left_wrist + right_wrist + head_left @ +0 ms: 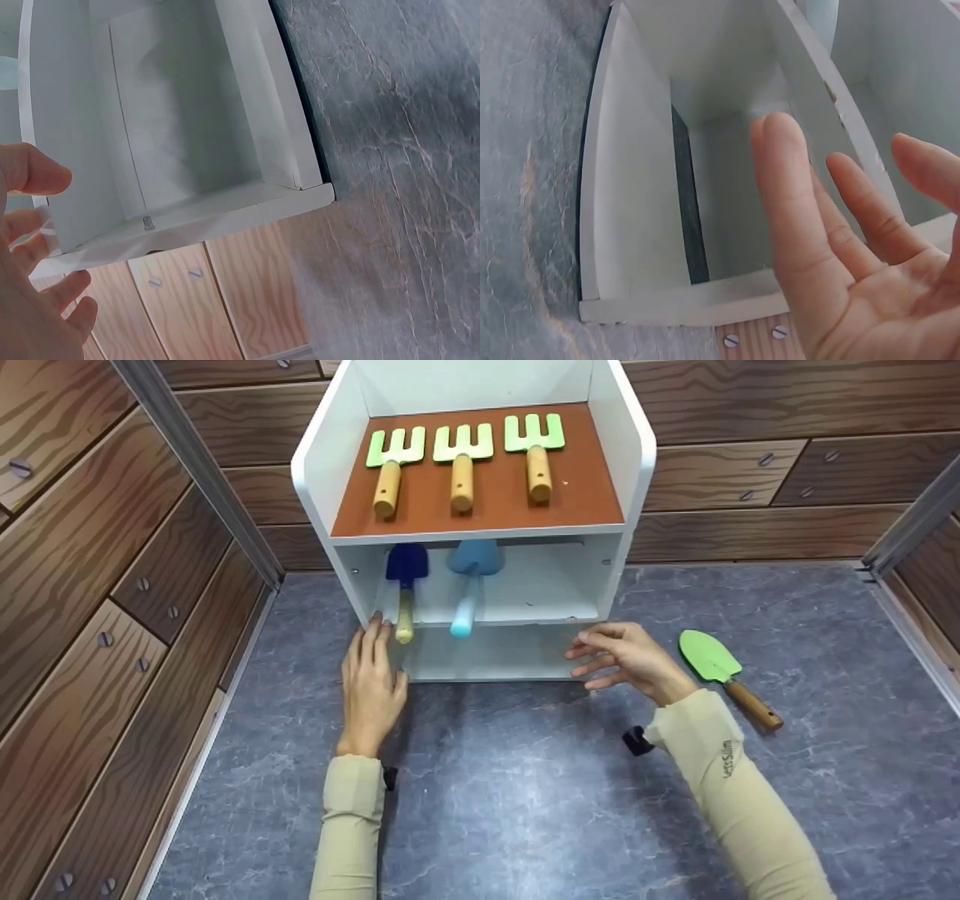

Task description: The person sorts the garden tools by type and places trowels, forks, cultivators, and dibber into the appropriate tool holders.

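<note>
A white shelf unit [480, 538] stands in the middle of the head view. At its lower left side my left hand [369, 682] has its fingertips at the front edge of the side panel; the left wrist view shows the thumb and fingers spread around that edge. My right hand [626, 658], its fingers loosely extended with nothing between them, is before the lower right corner. On the middle shelf lie a dark blue trowel [407, 562] and a light blue trowel [474, 559], handles jutting out over the front. Right of my right hand, a green trowel [705, 655] lies on the floor.
Three green hand forks [396, 448] with wooden handles lie in a row on the brown top shelf [491, 514]. Wood-patterned panels [750, 405] enclose the grey marbled floor [495, 795] at the back and sides. A lower compartment [180, 97] opens towards me.
</note>
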Available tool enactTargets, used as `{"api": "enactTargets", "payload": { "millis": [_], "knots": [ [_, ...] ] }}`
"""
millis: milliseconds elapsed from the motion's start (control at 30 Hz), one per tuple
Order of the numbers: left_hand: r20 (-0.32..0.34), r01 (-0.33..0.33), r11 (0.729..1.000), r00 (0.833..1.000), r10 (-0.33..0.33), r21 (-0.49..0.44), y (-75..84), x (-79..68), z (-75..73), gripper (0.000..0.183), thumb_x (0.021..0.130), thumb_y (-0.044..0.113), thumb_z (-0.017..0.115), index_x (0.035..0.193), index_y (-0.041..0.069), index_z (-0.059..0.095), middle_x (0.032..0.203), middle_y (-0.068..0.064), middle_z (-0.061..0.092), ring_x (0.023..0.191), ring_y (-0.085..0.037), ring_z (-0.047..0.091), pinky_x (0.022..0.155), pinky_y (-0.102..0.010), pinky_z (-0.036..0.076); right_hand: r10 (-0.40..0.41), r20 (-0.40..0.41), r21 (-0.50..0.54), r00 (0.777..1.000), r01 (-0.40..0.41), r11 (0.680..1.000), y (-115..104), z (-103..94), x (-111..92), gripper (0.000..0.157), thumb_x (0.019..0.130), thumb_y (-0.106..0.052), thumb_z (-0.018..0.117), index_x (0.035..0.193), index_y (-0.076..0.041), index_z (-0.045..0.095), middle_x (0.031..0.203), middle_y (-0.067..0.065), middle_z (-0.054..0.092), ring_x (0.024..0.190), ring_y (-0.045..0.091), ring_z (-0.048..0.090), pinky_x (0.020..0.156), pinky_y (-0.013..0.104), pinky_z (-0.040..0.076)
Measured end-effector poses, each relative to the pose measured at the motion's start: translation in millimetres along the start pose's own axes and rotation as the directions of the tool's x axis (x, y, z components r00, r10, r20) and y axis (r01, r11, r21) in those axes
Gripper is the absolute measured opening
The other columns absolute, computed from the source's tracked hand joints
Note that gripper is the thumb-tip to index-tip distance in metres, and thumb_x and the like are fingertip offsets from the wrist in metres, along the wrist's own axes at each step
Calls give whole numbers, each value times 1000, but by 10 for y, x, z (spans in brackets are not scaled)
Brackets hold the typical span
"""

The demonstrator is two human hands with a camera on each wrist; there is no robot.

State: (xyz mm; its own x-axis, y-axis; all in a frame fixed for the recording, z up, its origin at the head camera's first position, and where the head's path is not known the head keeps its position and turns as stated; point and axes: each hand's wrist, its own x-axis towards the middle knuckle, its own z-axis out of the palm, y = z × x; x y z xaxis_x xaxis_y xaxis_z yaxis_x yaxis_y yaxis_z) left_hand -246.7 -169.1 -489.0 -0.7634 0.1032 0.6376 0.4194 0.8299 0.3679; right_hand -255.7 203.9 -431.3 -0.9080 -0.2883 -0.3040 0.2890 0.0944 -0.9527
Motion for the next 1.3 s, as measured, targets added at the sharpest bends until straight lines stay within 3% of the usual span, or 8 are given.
{"api": "enactTargets", "payload": {
  "millis": [200,533,1300],
  "knots": [
    [1,6,1000,1000,-6,-1,3,1,3,66,79,-4,72,141,-6,50,154,-19,41,136,-47,38,111,-64,31,14,-22,6,1000,-14,1000,71,-91,-30,40,104,-27,58,128,5,58,115,17,69,91,27,74,75,41,62],
    [11,7,1000,1000,-7,0,11,-5,8,63,82,-3,67,142,-5,49,155,-20,40,137,-47,38,112,-63,31,43,-43,-7,998,-43,999,184,-323,-104,56,103,-33,59,138,9,49,116,14,70,93,25,73,76,37,61],
    [0,-3,1000,1000,3,-7,-8,-6,19,63,80,-6,64,141,-6,49,154,-20,40,137,-47,38,112,-64,30,110,-115,41,987,-106,994,407,-761,-209,64,105,-31,56,150,9,34,105,5,74,90,20,74,78,37,61]
  ]
}}
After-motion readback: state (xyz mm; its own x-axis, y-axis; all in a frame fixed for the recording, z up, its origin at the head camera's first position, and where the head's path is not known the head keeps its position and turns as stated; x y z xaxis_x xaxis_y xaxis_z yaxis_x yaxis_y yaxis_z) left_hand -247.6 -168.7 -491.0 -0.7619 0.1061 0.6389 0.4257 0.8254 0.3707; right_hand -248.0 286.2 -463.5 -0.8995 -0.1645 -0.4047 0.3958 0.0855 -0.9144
